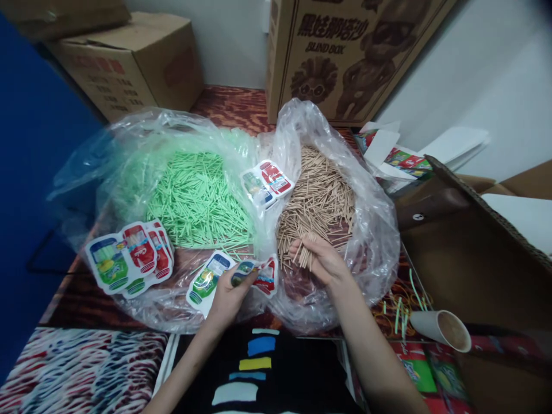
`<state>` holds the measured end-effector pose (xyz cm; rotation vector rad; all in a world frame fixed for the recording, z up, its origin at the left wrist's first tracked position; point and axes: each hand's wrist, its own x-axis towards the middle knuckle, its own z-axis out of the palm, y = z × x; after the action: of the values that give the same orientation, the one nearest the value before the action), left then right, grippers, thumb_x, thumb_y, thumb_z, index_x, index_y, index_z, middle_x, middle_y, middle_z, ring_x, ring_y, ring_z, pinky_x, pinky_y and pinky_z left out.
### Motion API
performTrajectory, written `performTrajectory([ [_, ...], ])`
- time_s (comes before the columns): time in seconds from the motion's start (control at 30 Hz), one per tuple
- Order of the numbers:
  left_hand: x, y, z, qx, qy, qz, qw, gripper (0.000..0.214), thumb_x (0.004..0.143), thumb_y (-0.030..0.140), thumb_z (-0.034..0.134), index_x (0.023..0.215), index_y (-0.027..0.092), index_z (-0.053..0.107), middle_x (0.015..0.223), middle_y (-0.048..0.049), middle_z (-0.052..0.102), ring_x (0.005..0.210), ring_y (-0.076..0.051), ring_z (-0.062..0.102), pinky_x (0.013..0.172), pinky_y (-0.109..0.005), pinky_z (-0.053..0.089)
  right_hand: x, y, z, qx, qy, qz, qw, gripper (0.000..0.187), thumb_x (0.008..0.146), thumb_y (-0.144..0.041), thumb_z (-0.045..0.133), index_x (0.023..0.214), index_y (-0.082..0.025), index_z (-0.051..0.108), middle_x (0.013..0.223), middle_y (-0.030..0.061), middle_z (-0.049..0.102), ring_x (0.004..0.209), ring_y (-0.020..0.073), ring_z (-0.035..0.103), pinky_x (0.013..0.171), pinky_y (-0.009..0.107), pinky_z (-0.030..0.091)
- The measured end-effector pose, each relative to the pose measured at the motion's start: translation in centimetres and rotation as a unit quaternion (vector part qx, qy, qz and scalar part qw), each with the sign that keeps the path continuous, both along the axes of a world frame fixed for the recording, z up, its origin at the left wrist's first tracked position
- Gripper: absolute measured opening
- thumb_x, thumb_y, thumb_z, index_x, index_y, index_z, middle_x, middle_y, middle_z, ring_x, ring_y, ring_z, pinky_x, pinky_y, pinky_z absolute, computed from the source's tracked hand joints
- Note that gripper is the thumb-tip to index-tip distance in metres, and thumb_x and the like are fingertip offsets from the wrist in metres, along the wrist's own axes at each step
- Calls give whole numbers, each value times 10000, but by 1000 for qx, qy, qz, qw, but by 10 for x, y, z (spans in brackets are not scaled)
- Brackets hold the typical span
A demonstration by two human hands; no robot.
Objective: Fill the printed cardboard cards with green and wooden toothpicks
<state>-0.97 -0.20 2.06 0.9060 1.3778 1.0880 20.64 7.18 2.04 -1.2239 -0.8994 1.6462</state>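
Observation:
My left hand (pixel 227 294) is closed on a small printed packet (pixel 266 276) with green and red bottle shapes. A similar packet (pixel 207 282) lies beside that hand's fingers. My right hand (pixel 328 261) pinches a small bunch of thin brown sticks (pixel 305 254) over the near edge of the brown stick pile (pixel 317 190). To the left spreads a pile of light green sticks (pixel 198 198). Both piles lie in opened clear plastic bags (pixel 375 230). More printed packets (pixel 140 259) are fanned out at the left, and others (pixel 268 181) rest between the piles.
Cardboard boxes (pixel 168 63) stand at the back left, and a large printed box (pixel 345 63) at the back. At right are an open carton (pixel 487 230), a tipped paper cup (pixel 440 329), loose rubber bands and green sticks (pixel 403 313). Striped cloth-like material (pixel 86 368) lies at the front left.

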Motion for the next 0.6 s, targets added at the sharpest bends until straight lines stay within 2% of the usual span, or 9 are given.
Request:
performTrajectory([
  [0.07,2,0,2,15,16,-17,1000,170,719,352,708,713,182,714,680,-5,702,694,-193,632,688,-266,483,-3,-4,14,-21,86,22,996,159,766,-269,631,901,-214,568,729,3,607,682,167,622,753,375,546],
  [0.13,5,1,3,21,14,-31,999,154,719,342,707,690,191,712,672,-5,698,708,-201,633,699,-267,478,-10,-5,27,-16,130,36,991,151,779,-240,609,924,-220,575,715,-6,568,689,153,603,811,375,537],
  [0.27,7,1,3,13,0,-76,997,143,721,323,707,676,187,710,648,2,678,646,-178,604,653,-255,464,-27,-2,46,39,136,31,989,42,849,-290,534,856,-249,526,724,-11,528,713,150,594,878,397,515],
  [0.4,10,-2,-2,-29,-50,-70,996,137,694,309,737,685,178,700,642,15,669,601,-143,585,622,-234,460,-41,0,49,35,152,43,987,83,865,-320,537,837,-246,512,718,-18,530,722,153,617,931,425,487],
  [0.6,13,-8,-7,-93,-166,-58,980,241,639,308,797,806,162,704,760,-12,715,682,-162,644,713,-279,513,-42,-4,43,8,192,50,980,132,848,-344,603,839,-231,535,717,-26,603,810,181,674,976,444,461],
])
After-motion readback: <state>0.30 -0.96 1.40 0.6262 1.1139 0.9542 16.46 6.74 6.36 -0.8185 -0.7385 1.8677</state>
